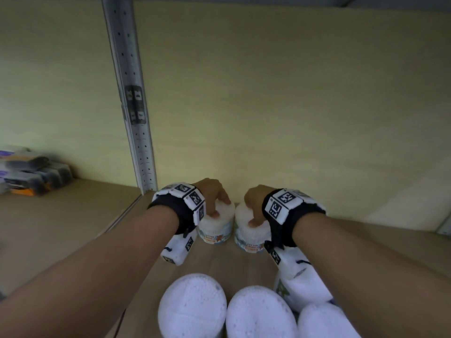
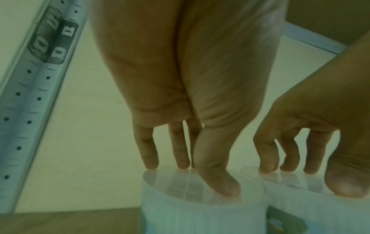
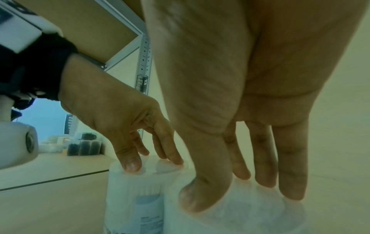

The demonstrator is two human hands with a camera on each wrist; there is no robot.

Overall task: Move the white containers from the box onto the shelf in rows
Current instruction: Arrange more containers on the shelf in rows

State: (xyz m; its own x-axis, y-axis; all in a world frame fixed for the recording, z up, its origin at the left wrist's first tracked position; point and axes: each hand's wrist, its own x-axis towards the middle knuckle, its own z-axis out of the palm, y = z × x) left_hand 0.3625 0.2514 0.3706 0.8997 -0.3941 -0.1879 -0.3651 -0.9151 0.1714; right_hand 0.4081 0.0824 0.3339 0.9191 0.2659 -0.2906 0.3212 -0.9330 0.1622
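Note:
Two white cotton-bud containers stand side by side on the wooden shelf [image 1: 229, 263], close to the back wall. My left hand [image 1: 220, 207] holds the left container [image 1: 214, 230] from above, fingertips at the lid's far rim and thumb on its near part. My right hand [image 1: 251, 215] holds the right container [image 1: 249, 240] the same way. In the left wrist view the left hand [image 2: 196, 177] sits on the clear lid of its container [image 2: 200, 218]. In the right wrist view the right hand [image 3: 240, 196] does likewise on its container [image 3: 240, 221].
Three more white containers [image 1: 192, 306] show their tops at the bottom of the head view, with another partly hidden under my right wrist. A perforated metal post [image 1: 136, 132] rises left of the hands. Dark packs [image 1: 31, 174] lie on the neighbouring shelf at far left.

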